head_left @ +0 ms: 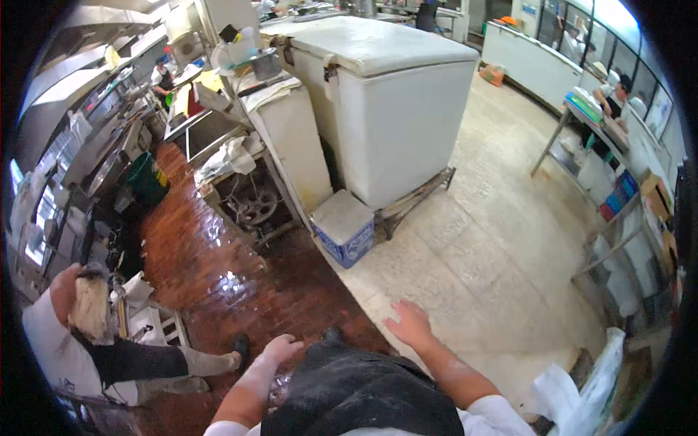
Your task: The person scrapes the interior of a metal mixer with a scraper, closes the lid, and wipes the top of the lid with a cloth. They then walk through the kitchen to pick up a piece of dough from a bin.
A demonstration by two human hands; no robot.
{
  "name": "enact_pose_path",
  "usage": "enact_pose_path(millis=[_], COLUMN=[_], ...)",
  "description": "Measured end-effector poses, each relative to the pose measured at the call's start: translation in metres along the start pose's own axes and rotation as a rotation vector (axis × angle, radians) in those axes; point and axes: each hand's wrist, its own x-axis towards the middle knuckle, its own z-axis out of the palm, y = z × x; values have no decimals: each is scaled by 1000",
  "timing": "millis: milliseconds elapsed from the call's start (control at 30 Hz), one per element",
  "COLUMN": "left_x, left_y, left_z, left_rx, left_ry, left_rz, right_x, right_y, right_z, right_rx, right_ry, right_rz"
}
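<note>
My left hand [282, 347] hangs in front of my dark apron [356, 396], above the wet red-brick floor [240, 291]. Its fingers are loosely stretched and nothing shows in it. Over the pale tile floor [494, 240], my right hand [408, 323] is held out with the fingers apart, also without anything in it. Neither hand touches any object. Beyond them, nearest to my right hand, a blue-and-white box [347, 243] with a grey top stands on the floor.
A big white chest freezer [407, 116] on a metal stand rises ahead. Left of it is a metal worktable [236, 163] with cloths. A co-worker [94, 356] stands close at left. A shelf rack [589, 138] and plastic bags [582, 392] are at right.
</note>
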Motion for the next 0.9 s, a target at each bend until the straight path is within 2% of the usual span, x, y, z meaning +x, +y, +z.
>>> enact_pose_path(millis=[33, 67, 133, 200, 267, 300, 433, 533, 600, 633, 700, 733, 800, 833, 867, 900], left_x=[-23, -16, 6, 7, -9, -13, 9, 9, 13, 6, -11, -15, -22, -43, -52, -58], left_y=[44, 40, 20, 23, 46, 49, -12, -65, -108, -122, -129, -137, -156, -112, -82, -61], left_z=[-27, -23, -7, -6, -22, -24, 13, 36, 60, 63, 57, 64, 84, 51, 31, 18], left_rx=[-37, -42, -31, -31, -55, -19, -25, -18, 186, 187, 454, 457, 107, 203, 200, 125], left_ry=[-41, -21, -30, 47, -83, -79, -75, -191, -301, -302, -351, -346, -82, -168, -163, -146], left_rz=[-47, -56, 55, 54, -34, -52, -38, -132, -102, -103, 468, 467, 257, 191, 190, 109], right_x=[4, 3, -4, -12, -16, -20, -23, -20, -23, -22, -20, -20, -20, -20, -20, -19], right_y=[1, 1, 6, 17, 24, 22, 26, 26, 19, 21, 23, 22, 20, 22, 22, 22], right_z=[4, 6, 12, 21, 26, 21, 16, 17, 14, 16, 16, 16, 16, 15, 13, 13], right_rx=[9, 13, -30, -7, 13, 43, 124, 114, 135, 146, 155, 165, 177, 183, 187, 181], right_ry=[10, 10, -18, -46, -77, -130, -275, -299, -319, -306, -286, -332, -377, -406, -435, -435], right_rz=[2, -19, -4, -12, 6, 42, 130, 106, 120, 77, 28, 52, 71, 81, 91, 85])
